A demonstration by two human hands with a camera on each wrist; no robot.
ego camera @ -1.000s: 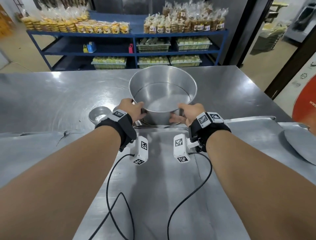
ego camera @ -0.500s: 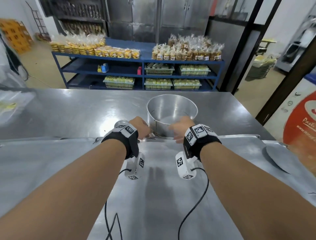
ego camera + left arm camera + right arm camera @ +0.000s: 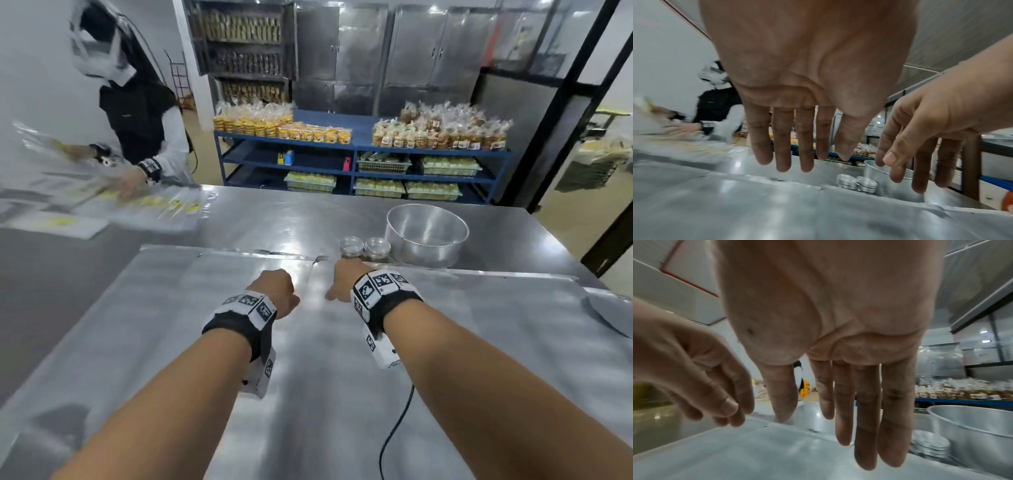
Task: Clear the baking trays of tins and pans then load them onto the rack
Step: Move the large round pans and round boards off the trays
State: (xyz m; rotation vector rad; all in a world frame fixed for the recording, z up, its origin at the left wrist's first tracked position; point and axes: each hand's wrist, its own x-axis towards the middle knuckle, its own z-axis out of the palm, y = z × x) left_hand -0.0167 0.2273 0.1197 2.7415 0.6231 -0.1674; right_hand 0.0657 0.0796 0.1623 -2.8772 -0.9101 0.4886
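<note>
Two flat steel baking trays (image 3: 178, 308) (image 3: 496, 329) lie side by side on the steel table in front of me. Beyond their far edge stands a large round pan (image 3: 426, 234) (image 3: 972, 426), with two stacks of small tins (image 3: 363, 246) (image 3: 857, 183) just left of it. My left hand (image 3: 277, 291) (image 3: 795, 154) hovers over the trays with straight fingers and holds nothing. My right hand (image 3: 344, 279) (image 3: 849, 418) hangs beside it near the trays' far edge, fingers straight and empty, just short of the tins.
Another person (image 3: 137, 130) handles clear plastic bags (image 3: 137, 205) on the table's far left. A blue shelf (image 3: 359, 150) of packaged goods stands behind the table. A round metal piece (image 3: 609, 315) lies at the right edge. Wrist cables trail over the near tray.
Both hands have let go of the large pan and drawn back to the left over the trays. The pan now stands on the table beyond the trays. My view has swung left and up.
</note>
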